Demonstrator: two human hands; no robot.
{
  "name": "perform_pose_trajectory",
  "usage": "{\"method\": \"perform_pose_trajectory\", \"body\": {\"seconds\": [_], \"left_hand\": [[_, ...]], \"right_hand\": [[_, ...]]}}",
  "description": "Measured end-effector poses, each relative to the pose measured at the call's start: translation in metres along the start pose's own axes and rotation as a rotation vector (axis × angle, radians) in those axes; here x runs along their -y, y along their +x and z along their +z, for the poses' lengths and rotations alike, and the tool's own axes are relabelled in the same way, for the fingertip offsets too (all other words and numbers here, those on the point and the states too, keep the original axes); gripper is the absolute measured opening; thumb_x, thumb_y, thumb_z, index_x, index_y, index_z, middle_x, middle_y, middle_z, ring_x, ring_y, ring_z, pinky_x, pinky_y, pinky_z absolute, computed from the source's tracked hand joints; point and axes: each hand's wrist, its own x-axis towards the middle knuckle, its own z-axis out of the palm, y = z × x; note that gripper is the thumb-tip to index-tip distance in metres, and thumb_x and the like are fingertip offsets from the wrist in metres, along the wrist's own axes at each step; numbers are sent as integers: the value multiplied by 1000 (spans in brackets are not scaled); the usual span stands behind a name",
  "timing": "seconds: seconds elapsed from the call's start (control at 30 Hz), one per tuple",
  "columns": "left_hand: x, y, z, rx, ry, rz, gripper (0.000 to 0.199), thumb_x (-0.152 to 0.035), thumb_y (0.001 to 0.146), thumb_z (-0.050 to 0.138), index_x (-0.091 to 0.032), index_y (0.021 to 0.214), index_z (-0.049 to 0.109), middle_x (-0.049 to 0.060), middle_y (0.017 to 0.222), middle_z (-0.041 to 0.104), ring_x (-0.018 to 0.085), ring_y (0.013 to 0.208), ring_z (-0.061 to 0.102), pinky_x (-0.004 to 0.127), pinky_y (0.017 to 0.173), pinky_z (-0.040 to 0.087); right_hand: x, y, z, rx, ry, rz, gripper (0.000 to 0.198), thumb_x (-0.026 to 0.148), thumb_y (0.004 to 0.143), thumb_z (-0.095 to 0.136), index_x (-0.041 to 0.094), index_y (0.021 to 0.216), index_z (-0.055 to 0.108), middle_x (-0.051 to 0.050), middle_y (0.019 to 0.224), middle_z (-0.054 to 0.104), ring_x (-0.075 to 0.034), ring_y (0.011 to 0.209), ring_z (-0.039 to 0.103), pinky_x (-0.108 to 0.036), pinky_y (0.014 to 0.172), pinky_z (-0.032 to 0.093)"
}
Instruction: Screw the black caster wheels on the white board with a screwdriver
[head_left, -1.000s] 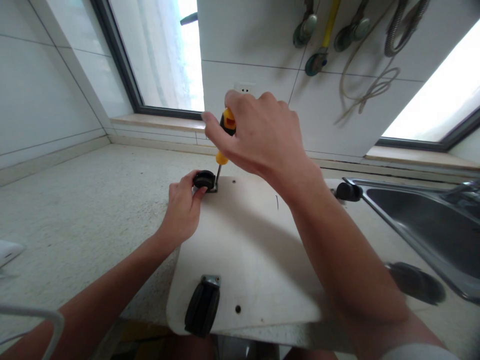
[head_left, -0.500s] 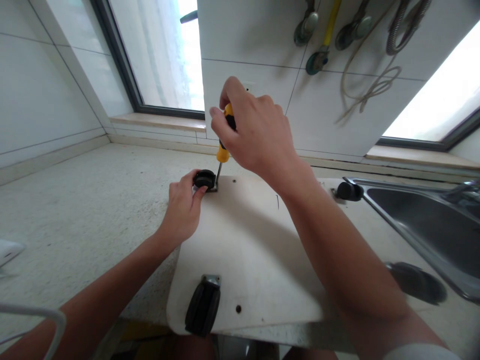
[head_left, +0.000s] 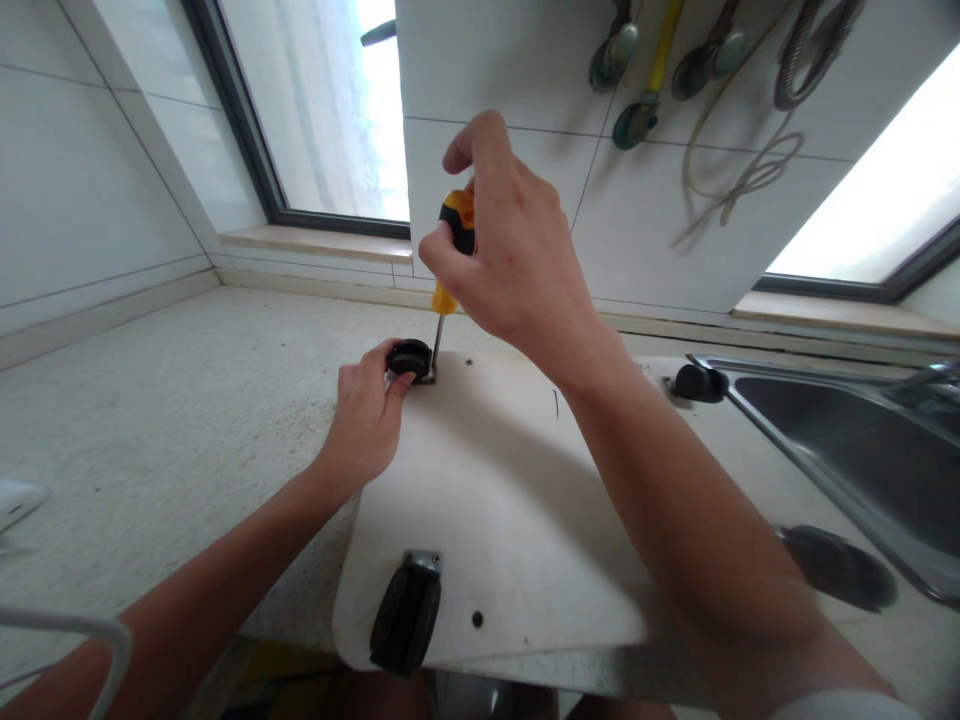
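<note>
white board (head_left: pixel 495 500): lies flat on the counter (head_left: pixel 150 400).
far caster (head_left: pixel 409 357): at the board's far left corner, pinched by the left hand (head_left: pixel 364 420).
screwdriver (head_left: pixel 450 262): upright beside that caster, right hand (head_left: pixel 517 260) fingers wrapped round its handle.
near caster (head_left: pixel 406 612): at the board's near edge.

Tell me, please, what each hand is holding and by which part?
Right hand grips the screwdriver by its handle; left hand fingers pinch the far caster wheel.
</note>
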Motion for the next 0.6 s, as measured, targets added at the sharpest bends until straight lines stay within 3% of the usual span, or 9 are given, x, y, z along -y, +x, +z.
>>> {"method": "perform_pose_trajectory", "body": {"seconds": [0.6], "left_hand": [[0,-1,1,-23,3,-4,45,-36,111,57,-26,154,63,17,140,74,41,124,63,70,117,56]], "right_hand": [[2,0,-1,-26,-21,-7,20,20,96,54,25,115,48,-7,113,73,-20,91,59,-36,78,36]]}}
